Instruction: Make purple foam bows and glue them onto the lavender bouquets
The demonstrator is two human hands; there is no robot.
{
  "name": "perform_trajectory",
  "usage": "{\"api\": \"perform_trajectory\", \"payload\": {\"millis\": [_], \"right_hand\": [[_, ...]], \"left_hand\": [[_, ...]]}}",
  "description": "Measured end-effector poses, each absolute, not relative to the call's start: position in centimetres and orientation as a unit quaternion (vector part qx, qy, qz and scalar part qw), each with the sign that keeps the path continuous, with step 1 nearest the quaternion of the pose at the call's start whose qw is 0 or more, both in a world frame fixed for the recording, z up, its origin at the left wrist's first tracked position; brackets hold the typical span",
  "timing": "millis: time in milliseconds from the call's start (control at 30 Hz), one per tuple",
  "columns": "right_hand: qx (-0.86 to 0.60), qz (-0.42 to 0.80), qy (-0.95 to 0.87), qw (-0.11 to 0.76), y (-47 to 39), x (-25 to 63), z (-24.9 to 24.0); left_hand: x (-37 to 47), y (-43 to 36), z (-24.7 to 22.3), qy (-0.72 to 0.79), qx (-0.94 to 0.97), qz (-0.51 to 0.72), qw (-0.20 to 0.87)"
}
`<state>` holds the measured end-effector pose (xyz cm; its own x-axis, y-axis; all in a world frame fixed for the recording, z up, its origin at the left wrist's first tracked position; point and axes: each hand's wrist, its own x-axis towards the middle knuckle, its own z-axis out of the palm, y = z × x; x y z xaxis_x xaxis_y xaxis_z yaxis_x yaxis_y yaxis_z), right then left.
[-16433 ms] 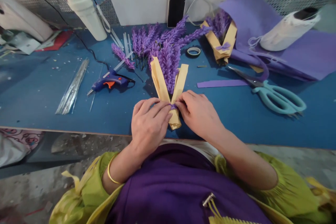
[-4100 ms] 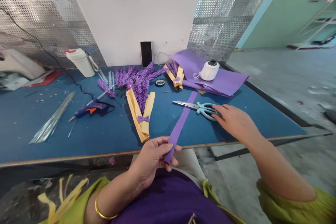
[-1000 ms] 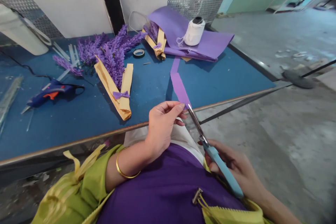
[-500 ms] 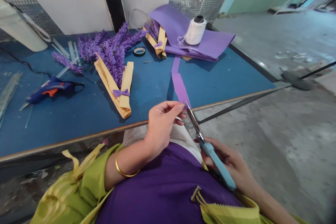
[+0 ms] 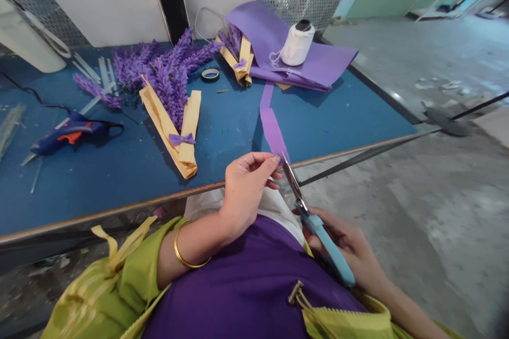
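My left hand pinches the near end of a purple strip between thumb and fingers, just past the table's front edge. The strip runs back over the blue tabletop toward a folded purple sheet. In my right hand are scissors with light blue handles. Their blade tips touch or overlap the strip's end, close to my left fingertips; how far the blades are apart is hard to see. Left of my hands lies a purple lavender bunch in a tan paper wrap with a purple bow.
A white thread spool stands on the purple sheet. A smaller wrapped bunch and a tape roll lie nearby. At left are a blue glue gun, clear glue sticks and a white container. A phone leans against the wall.
The view has shifted slightly, so things on the table's left sit a little further left and higher. Both hands, the strip and the scissors keep nearly the same position.
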<state>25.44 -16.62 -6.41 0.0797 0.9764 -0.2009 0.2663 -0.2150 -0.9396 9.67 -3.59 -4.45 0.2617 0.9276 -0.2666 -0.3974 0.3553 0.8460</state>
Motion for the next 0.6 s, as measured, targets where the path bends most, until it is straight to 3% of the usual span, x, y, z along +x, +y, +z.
{"api": "perform_trajectory", "payload": {"millis": [600], "right_hand": [[-0.634,0.428,-0.528,0.368,-16.48,25.58,-6.41]], "left_hand": [[9.58,-3.66,-4.36,0.397,0.344,0.454,0.719]]}}
